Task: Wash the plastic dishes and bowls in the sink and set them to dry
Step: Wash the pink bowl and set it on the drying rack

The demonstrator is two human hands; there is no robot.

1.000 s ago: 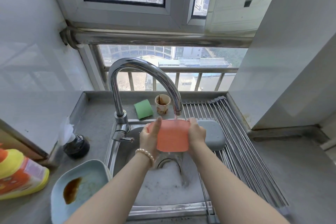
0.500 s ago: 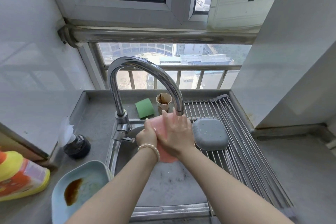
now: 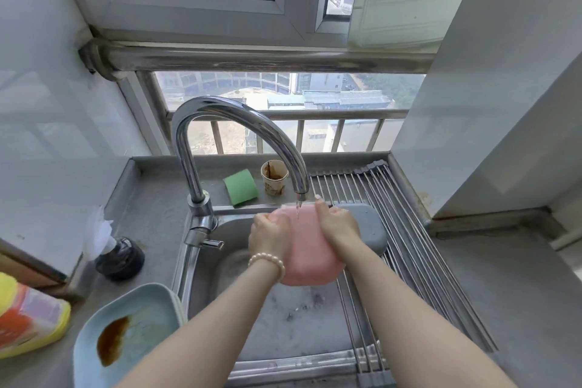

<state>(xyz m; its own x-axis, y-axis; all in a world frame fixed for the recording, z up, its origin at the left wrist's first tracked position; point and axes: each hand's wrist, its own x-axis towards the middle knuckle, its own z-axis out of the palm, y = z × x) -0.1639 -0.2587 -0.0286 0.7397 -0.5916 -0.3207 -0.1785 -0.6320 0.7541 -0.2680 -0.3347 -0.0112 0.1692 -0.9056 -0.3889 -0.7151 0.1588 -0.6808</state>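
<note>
A pink plastic dish is held over the steel sink, under a thin stream from the curved tap. My left hand grips its left edge. My right hand grips its right edge, fingers up near the spout. A grey dish lies upside down on the roll-up drying rack, just behind my right hand. A pale blue dish with a brown stain sits on the counter at the sink's left front corner.
A green sponge and a stained paper cup stand behind the sink. A dark bottle with a white bag sits on the left counter, and a yellow detergent bottle lies at the far left. A wall corner juts in at the right.
The pink dish has been turned under the tap. My right hand slid from across its face back to its right edge. The foam seen in the sink earlier is gone.
</note>
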